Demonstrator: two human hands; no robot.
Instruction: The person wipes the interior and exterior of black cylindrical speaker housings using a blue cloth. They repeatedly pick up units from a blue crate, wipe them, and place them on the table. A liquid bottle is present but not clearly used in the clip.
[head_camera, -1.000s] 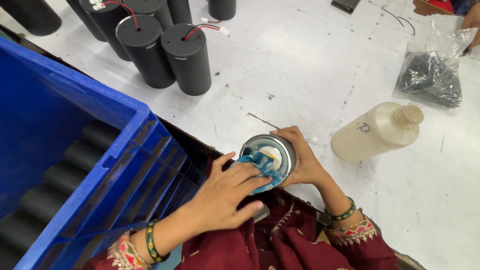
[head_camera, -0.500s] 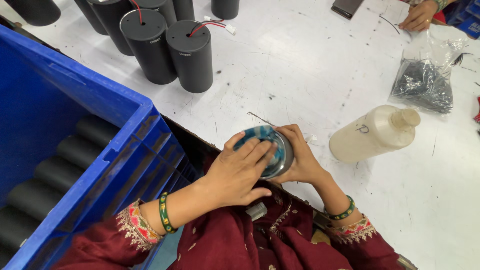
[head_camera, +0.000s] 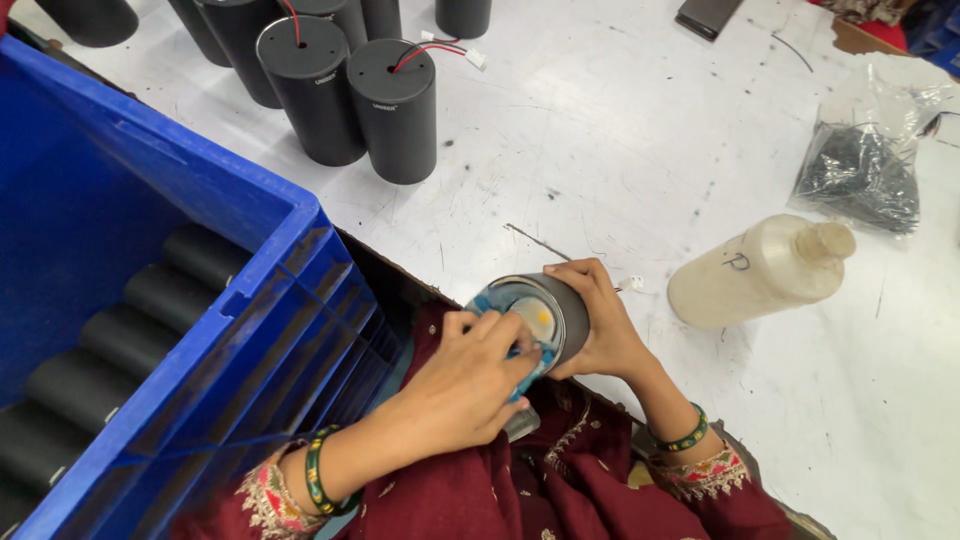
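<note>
My right hand (head_camera: 598, 322) grips a dark cylindrical lamp housing (head_camera: 556, 303) at the table's near edge, its open reflector end tilted toward me. My left hand (head_camera: 465, 382) pinches a blue cloth (head_camera: 505, 312) and presses it against the rim and the inside of the open end. A yellowish disc shows inside the housing. Part of the cloth is hidden under my fingers.
A big blue crate (head_camera: 150, 300) at my left holds several black cylinders lying on their sides. More black cylinders (head_camera: 392, 108) with red wires stand at the back of the white table (head_camera: 620, 130). A cloudy plastic bottle (head_camera: 760, 270) lies at the right, with a clear bag of dark parts (head_camera: 858, 172) beyond it.
My left hand has slid the blue cloth around the open end, from covering its face to the lower left rim. The housing has tilted a little in my right hand.
</note>
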